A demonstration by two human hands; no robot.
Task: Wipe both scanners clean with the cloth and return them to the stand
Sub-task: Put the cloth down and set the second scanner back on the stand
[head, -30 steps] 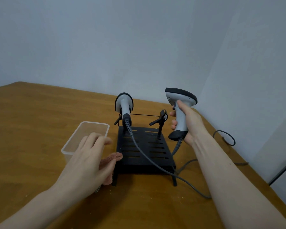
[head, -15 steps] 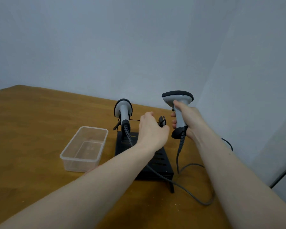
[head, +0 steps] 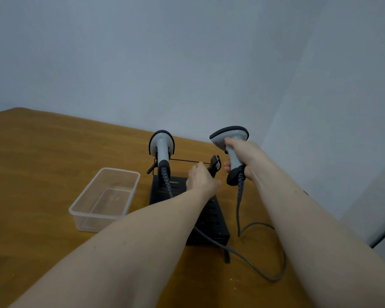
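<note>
With the cloth no longer in view, the left hand (head: 201,180) has come off it and crossed to the stand (head: 211,215), where it now sits at the right-hand clip (head: 215,163). Its fingers are on the far side of the hand, so whether they're pinching the clip or just touching it I can't tell. A second ago that hand was down by the clear tub (head: 105,200) on the cloth; half a second ago it was already mid-reach.

Right hand (head: 245,160) is wrapped around the grip of the second scanner (head: 230,144), head up, held just right of the clip and clear of it, cable (head: 249,227) trailing to the bench (head: 42,165). First scanner (head: 162,146) is parked upright in the left clip.

Read: wiping looks finished for this one, and the left hand is steadying or opening the clip so the scanner can be seated. Return step, near the end. Watch for the cable snagging the stand edge.
</note>
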